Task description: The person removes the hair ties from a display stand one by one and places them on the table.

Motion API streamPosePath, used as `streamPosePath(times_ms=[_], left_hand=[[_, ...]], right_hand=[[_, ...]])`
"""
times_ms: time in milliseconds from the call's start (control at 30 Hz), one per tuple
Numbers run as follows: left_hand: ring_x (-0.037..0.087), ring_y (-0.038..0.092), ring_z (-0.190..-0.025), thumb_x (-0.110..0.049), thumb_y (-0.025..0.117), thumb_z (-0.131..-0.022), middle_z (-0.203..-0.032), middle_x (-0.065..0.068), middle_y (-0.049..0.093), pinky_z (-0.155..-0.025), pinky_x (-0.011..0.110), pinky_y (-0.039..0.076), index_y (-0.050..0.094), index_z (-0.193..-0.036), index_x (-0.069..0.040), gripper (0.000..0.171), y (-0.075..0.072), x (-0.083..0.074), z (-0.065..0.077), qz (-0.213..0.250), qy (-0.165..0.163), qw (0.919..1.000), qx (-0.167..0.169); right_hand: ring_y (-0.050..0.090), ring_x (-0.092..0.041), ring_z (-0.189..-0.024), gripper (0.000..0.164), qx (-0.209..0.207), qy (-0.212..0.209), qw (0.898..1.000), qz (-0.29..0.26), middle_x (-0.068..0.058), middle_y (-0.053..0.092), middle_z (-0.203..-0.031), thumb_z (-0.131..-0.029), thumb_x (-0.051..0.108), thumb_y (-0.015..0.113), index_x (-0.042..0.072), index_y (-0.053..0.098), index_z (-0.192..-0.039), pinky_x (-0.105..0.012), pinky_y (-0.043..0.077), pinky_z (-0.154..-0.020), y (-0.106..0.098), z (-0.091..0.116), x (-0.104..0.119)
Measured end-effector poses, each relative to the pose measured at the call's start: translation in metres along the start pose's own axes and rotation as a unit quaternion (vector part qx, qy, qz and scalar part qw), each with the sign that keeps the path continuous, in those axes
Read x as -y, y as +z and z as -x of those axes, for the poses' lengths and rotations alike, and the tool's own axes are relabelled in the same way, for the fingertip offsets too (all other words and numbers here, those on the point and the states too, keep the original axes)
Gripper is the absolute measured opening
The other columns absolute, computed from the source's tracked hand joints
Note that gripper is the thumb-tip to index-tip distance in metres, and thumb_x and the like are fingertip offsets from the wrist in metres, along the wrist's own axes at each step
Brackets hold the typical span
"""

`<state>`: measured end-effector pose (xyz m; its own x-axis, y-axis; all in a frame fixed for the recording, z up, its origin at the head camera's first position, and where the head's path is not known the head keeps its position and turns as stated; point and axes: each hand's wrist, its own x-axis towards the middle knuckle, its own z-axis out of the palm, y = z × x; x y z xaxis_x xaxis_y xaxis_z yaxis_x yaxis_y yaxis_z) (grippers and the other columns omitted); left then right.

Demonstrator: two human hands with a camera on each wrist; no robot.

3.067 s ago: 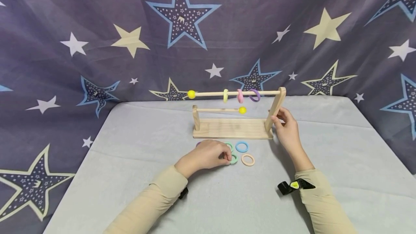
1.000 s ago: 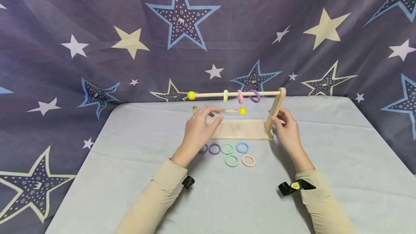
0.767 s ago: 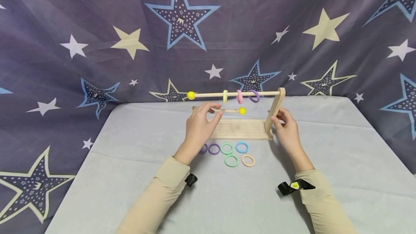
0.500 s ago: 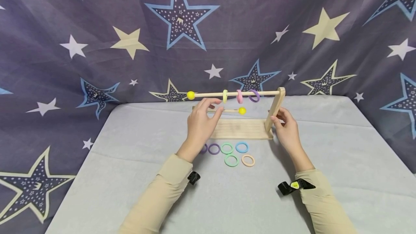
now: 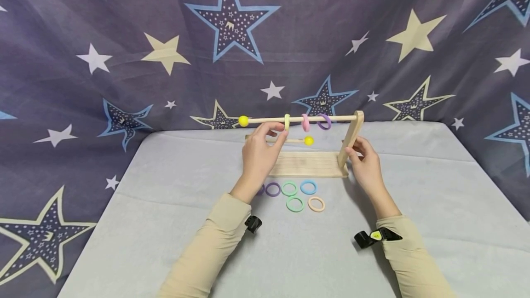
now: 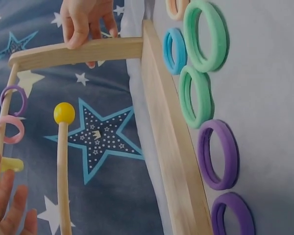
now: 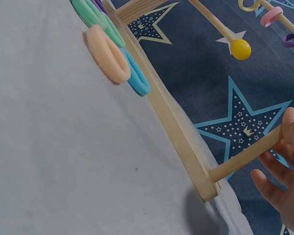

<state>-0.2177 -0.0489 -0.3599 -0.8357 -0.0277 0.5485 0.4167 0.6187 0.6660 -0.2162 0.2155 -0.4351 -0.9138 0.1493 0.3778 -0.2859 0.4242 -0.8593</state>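
Note:
My left hand (image 5: 258, 155) pinches the pale yellow ring (image 5: 287, 119) with thumb and index finger. That ring hangs on the upper rod (image 5: 265, 120) of a wooden stand (image 5: 306, 164), left of a pink ring (image 5: 305, 123) and a purple ring (image 5: 325, 122). My right hand (image 5: 366, 164) grips the stand's tall right post (image 5: 352, 134), thumb in front and fingers behind. A shorter lower rod (image 5: 295, 141) with a yellow ball end (image 5: 308, 140) carries no ring on its visible part; my left hand hides some of it.
In front of the stand lie two purple rings, one (image 5: 273, 190) plainly visible, two green rings (image 5: 295, 204), a blue ring (image 5: 308, 187) and a peach ring (image 5: 316, 204). A star-patterned cloth (image 5: 232, 82) hangs behind the grey tabletop (image 5: 186, 174).
My left hand has risen from the loose rings, passed in front of the lower rod and reached the yellow ring. The right hand stays on the post; the hung rings hardly move.

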Motion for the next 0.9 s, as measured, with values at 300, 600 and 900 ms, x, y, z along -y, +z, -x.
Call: streamPosePath(times_ms=[300,600,900], left_hand=[[0.012,0.065,-0.092,-0.032,0.071,-0.093,-0.106,-0.006,0.072,-0.08,0.037,0.047,0.071,-0.104,-0.017,0.019,0.0052,-0.0009,-0.0003,0.0,-0.009,1.0,0.0],[0.015,0.065,-0.091,-0.032,0.071,-0.092,-0.099,-0.004,0.072,-0.074,0.039,0.048,0.072,-0.1,-0.019,0.016,0.0056,0.0012,0.0004,-0.003,-0.023,0.9996,-0.014],[0.014,0.064,-0.089,-0.035,0.072,-0.091,-0.098,-0.005,0.072,-0.07,0.04,0.048,0.073,-0.098,-0.022,0.015,0.0045,0.0042,0.0029,-0.008,-0.033,0.9993,-0.018]], right_hand=[[0.057,-0.01,-0.106,0.039,0.001,0.002,1.0,0.005,-0.023,0.064,-0.124,-0.099,0.012,0.059,-0.005,0.053,-0.134,-0.015,0.044,-0.08,0.0005,-0.0009,-0.001],[0.053,0.004,-0.101,0.038,-0.001,0.0,1.0,-0.005,-0.022,0.064,-0.122,-0.099,0.011,0.06,-0.005,0.053,-0.133,-0.015,0.044,-0.08,0.0009,-0.001,-0.0007],[0.058,-0.014,-0.107,0.038,0.0,0.004,1.0,0.001,-0.023,0.064,-0.123,-0.099,0.011,0.059,-0.005,0.053,-0.133,-0.015,0.044,-0.08,0.001,-0.0011,-0.0014]])
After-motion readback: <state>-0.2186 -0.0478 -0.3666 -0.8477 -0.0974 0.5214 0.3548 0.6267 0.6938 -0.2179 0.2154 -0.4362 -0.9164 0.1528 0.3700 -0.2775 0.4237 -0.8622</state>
